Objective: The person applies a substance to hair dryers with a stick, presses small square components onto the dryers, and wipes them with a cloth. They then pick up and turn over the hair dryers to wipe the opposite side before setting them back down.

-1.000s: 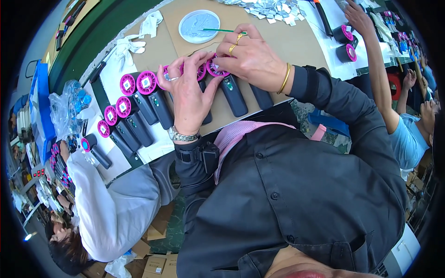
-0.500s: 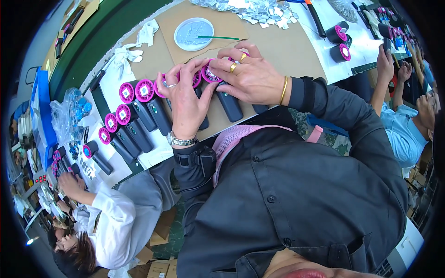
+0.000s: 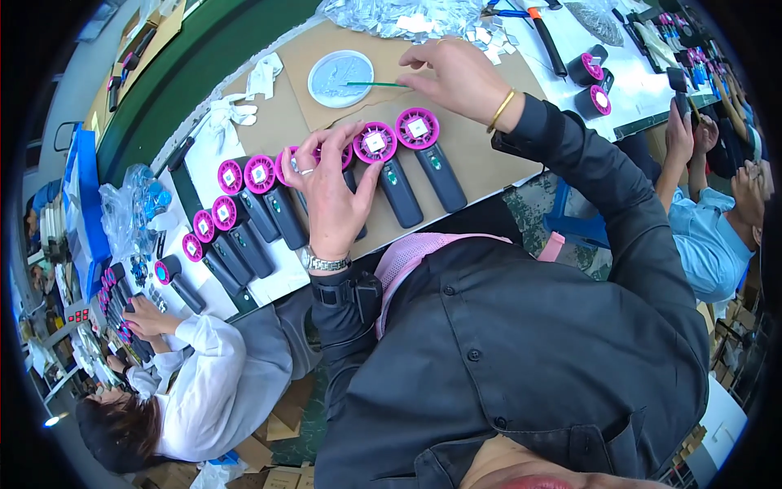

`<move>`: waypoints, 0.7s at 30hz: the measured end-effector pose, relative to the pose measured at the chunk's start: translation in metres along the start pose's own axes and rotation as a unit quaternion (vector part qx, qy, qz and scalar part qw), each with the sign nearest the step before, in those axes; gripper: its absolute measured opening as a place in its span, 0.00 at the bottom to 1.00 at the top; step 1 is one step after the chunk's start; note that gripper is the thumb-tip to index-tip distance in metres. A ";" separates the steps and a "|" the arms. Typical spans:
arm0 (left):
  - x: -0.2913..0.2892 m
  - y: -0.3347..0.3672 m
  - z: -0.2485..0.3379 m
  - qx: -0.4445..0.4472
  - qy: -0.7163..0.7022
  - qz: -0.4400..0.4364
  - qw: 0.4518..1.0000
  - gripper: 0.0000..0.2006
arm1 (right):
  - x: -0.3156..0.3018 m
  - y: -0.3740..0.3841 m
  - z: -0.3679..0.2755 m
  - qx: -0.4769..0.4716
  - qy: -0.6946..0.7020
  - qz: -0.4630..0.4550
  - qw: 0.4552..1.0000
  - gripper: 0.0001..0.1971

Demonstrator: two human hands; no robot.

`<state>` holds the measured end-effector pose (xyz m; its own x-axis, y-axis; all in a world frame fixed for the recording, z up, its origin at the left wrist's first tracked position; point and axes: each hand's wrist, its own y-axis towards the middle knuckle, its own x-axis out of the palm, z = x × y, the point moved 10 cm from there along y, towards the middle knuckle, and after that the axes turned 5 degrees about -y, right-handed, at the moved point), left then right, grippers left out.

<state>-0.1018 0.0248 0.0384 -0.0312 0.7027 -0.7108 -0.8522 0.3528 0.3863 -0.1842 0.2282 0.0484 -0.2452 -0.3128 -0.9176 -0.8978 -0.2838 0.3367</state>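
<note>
A row of handheld fans with black handles and pink slotted round heads lies before me, white squares at the centres of the heads. My left hand (image 3: 336,191) curls over the row, its thumb and index finger against the rim of one handheld fan (image 3: 375,143). Other heads are partly hidden behind its fingers. To the right lies another fan (image 3: 418,128), untouched. My right hand (image 3: 460,77) is beyond the row, thumb and fingers apart, thumb tip by the end of a thin green stick (image 3: 379,84). That stick rests across a round white dish (image 3: 341,57) of clear gel-like stuff.
Small white squares and clear plastic (image 3: 407,15) lie at the far edge, beside an orange-and-black handled tool (image 3: 547,41). A white glove (image 3: 218,121) is at the left. More fans (image 3: 213,220) lie left. People work on both sides.
My right hand has left the fan and moved away from me, up to the green stick by the dish. The two right-hand fan heads now show uncovered. My left hand stays at the row.
</note>
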 end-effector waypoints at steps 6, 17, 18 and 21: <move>-0.004 0.001 0.007 -0.007 0.000 0.018 1.000 0.31 | 0.032 0.011 0.020 0.103 0.064 -0.126 0.985 0.15; -0.009 0.001 0.009 0.012 0.037 0.038 0.999 0.28 | 0.017 0.021 0.022 0.104 0.192 -0.010 0.976 0.12; -0.010 0.002 0.012 0.018 0.034 0.037 0.999 0.28 | 0.016 0.020 0.025 0.108 0.188 -0.005 0.976 0.12; 0.001 0.015 0.017 0.025 0.010 0.010 1.000 0.26 | 0.027 0.014 0.046 0.116 0.219 0.006 0.969 0.09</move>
<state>-0.1053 0.0415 0.0536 -0.0592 0.6982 -0.7134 -0.8246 0.3686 0.4292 -0.2195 0.2573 0.0189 -0.1227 -0.6842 -0.7189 -0.9665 -0.0820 0.2431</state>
